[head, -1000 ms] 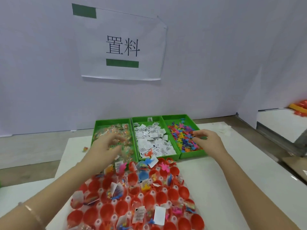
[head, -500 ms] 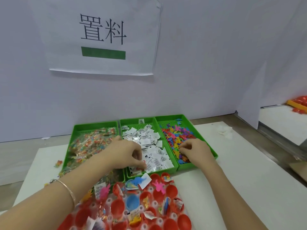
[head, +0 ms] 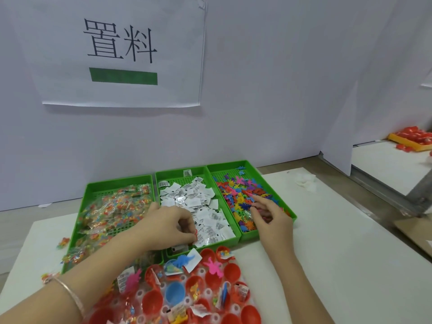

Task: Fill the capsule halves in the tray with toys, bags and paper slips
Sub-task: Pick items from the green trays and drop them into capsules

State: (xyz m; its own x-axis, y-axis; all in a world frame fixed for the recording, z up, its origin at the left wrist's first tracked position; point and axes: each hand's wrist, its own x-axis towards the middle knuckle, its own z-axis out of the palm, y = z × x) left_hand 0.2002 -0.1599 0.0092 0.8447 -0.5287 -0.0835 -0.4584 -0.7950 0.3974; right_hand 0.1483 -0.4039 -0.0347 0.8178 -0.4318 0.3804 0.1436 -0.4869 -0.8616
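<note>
The capsule halves (head: 152, 302), glossy red plastic cups with one blue half (head: 175, 294) among them, sit in a clear moulded tray (head: 187, 301) at the bottom centre of the frame. Several already hold small toys, crinkled bags and folded slips. A blue dinosaur (head: 184, 260) lies on a slip at the tray's upper edge.

A second ago the left hand (head: 173, 224) was over the bag bin (head: 93, 183). Now it is over the front of the middle bin (head: 170, 174), as it was half a second ago. Its fingers are curled down onto the paper slips (head: 201, 202), but whether they pinch one cannot be told. The right hand (head: 271, 216) was bunched knuckles-up half a second ago. Now its forefinger points out straight over the toys (head: 240, 197), with the other fingers bent. Whether it holds anything cannot be told.

The three bins are bright green plastic with perforated floors, set side by side just above the tray. The left one holds shiny clear bags (head: 117, 206), the middle one white printed slips, and the right bin (head: 287, 206) flat, spiky toys in many colours.

A thin metal bracelet (head: 70, 293) circles the left wrist. The white table (head: 350, 253) is smooth, and a crumpled tissue (head: 304, 181) lies right of the bins. A paper sign (head: 121, 50) with a green bar hangs at the upper left
</note>
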